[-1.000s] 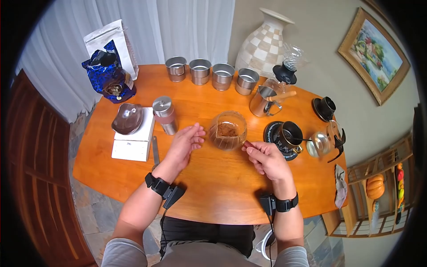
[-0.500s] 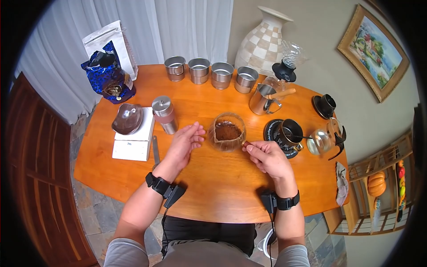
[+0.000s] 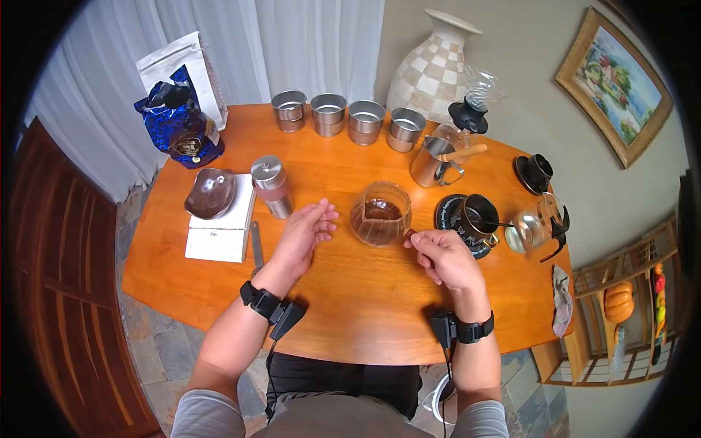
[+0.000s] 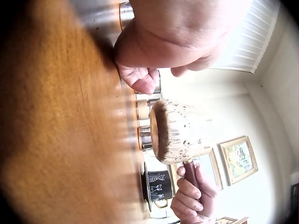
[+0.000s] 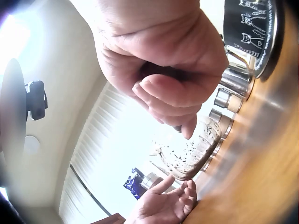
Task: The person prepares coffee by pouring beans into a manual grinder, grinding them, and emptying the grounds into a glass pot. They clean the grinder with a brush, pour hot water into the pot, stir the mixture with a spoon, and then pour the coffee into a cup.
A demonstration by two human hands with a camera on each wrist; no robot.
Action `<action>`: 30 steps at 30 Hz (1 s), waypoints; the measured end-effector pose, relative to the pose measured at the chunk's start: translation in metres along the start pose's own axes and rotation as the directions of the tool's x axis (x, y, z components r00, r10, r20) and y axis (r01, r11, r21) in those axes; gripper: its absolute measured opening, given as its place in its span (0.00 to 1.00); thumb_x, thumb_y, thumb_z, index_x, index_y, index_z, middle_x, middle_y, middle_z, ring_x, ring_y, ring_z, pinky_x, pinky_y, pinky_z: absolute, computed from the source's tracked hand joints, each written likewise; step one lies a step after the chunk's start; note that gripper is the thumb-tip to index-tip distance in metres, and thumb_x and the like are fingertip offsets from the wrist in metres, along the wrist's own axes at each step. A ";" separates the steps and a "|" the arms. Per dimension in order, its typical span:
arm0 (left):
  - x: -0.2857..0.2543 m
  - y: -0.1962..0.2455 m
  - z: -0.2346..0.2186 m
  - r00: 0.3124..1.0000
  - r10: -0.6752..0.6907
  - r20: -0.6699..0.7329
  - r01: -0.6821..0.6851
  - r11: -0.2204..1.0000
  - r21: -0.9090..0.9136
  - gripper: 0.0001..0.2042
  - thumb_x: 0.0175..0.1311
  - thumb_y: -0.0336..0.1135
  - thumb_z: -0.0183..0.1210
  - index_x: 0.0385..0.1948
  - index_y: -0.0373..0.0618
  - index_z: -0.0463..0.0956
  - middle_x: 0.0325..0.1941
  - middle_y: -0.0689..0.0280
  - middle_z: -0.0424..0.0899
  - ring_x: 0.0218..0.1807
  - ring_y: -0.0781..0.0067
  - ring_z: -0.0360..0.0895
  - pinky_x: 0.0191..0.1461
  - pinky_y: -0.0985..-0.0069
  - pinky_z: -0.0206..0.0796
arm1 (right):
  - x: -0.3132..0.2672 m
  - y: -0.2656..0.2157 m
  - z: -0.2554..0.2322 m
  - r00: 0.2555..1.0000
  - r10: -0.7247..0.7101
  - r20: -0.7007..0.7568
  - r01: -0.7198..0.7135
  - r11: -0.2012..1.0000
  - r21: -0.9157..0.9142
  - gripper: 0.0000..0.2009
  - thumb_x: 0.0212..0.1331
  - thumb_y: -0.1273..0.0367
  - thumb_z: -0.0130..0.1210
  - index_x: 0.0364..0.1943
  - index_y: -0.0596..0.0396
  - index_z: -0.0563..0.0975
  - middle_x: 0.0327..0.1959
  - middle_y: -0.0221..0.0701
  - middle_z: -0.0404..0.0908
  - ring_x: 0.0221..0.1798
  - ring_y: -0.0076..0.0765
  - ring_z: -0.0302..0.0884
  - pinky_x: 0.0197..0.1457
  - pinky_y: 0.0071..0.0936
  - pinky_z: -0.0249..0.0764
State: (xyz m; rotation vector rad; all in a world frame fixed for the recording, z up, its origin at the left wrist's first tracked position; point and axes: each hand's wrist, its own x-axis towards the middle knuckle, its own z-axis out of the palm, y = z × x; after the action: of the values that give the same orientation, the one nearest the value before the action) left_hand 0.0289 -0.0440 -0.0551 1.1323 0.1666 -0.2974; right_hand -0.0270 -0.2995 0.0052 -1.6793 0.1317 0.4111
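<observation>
The right hand (image 3: 447,261) grips the dark wooden handle (image 4: 191,173) of a ribbed glass pot (image 3: 380,225), which holds dark liquid with brown residue on its inner wall. Held at the centre of the table, the pot looks raised a little above the wood in the left wrist view. The left hand (image 3: 301,237) rests at the pot's left side, fingers loosely bent and apart from the glass, holding nothing. In the right wrist view the right hand (image 5: 163,70) has its fingers curled round the handle, and the left hand (image 5: 163,205) lies beyond the pot.
Left: a white scale (image 3: 216,244) with a brown dish (image 3: 210,193), and a grinder (image 3: 272,188). Behind: several metal cups (image 3: 366,123) and a steel pitcher (image 3: 431,166). Right: a black cup (image 3: 478,213) on a saucer, a glass server (image 3: 524,232) and a grey cloth (image 3: 561,301).
The pot, gripped by the right hand, has shifted slightly right, and the contents inside it have swirled and changed position. The left hand has stayed nearly still.
</observation>
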 end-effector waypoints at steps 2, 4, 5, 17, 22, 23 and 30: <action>0.001 -0.001 -0.001 1.000 0.000 0.005 0.000 1.000 0.000 0.13 0.73 0.43 0.51 0.41 0.43 0.75 0.36 0.70 0.81 0.35 0.81 0.75 0.38 0.83 0.66 | 0.001 0.003 0.001 0.999 -0.001 0.050 0.000 1.000 0.026 0.13 0.68 0.64 0.52 0.37 0.62 0.78 0.14 0.20 0.64 0.11 0.14 0.53 0.13 0.16 0.48; 0.002 -0.001 -0.001 1.000 -0.003 0.011 0.002 1.000 0.002 0.13 0.73 0.43 0.51 0.41 0.43 0.75 0.36 0.70 0.81 0.35 0.81 0.75 0.38 0.83 0.66 | 0.004 0.006 0.002 0.998 -0.017 0.065 0.013 0.998 0.063 0.14 0.68 0.63 0.51 0.36 0.62 0.78 0.14 0.20 0.65 0.11 0.15 0.55 0.13 0.17 0.49; 0.001 -0.001 -0.001 1.000 -0.001 0.008 0.001 1.000 0.000 0.13 0.73 0.43 0.51 0.42 0.43 0.75 0.37 0.70 0.81 0.35 0.81 0.75 0.38 0.83 0.66 | 0.004 0.007 0.002 0.996 -0.036 0.079 0.028 0.995 0.100 0.15 0.68 0.62 0.51 0.35 0.62 0.78 0.14 0.20 0.66 0.12 0.15 0.57 0.14 0.18 0.50; 0.002 -0.002 -0.001 1.000 -0.004 0.005 0.004 1.000 0.003 0.13 0.73 0.44 0.51 0.41 0.44 0.75 0.36 0.70 0.81 0.35 0.82 0.75 0.38 0.83 0.66 | 0.002 0.002 0.001 0.999 -0.037 -0.021 0.034 0.993 -0.114 0.15 0.67 0.61 0.52 0.34 0.61 0.79 0.14 0.19 0.65 0.14 0.15 0.58 0.16 0.18 0.51; 0.002 -0.001 -0.001 1.000 -0.003 0.007 0.003 1.000 0.014 0.13 0.73 0.44 0.51 0.41 0.43 0.75 0.36 0.70 0.81 0.35 0.82 0.75 0.38 0.83 0.66 | 0.002 0.002 0.004 0.998 -0.052 0.021 0.054 0.995 -0.090 0.14 0.68 0.62 0.52 0.35 0.62 0.78 0.14 0.19 0.64 0.13 0.15 0.55 0.15 0.17 0.49; 0.003 -0.002 -0.002 1.000 -0.004 0.008 0.004 1.000 0.008 0.13 0.73 0.44 0.51 0.41 0.43 0.75 0.36 0.70 0.81 0.35 0.81 0.75 0.38 0.83 0.66 | 0.001 0.003 0.005 0.998 -0.036 0.050 0.035 0.999 0.023 0.14 0.68 0.63 0.51 0.37 0.62 0.78 0.14 0.18 0.63 0.12 0.14 0.53 0.14 0.16 0.48; 0.002 -0.002 -0.001 1.000 -0.004 -0.003 0.004 1.000 0.002 0.12 0.73 0.43 0.51 0.40 0.43 0.75 0.36 0.70 0.81 0.34 0.81 0.75 0.38 0.83 0.66 | 0.005 0.005 0.000 0.999 -0.038 -0.016 0.037 0.998 -0.057 0.14 0.68 0.63 0.51 0.37 0.62 0.78 0.14 0.20 0.64 0.12 0.14 0.53 0.13 0.16 0.48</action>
State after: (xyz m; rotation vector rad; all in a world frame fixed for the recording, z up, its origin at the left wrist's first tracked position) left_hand 0.0305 -0.0443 -0.0576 1.1346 0.1708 -0.2996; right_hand -0.0240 -0.2996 -0.0014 -1.7388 0.1021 0.3755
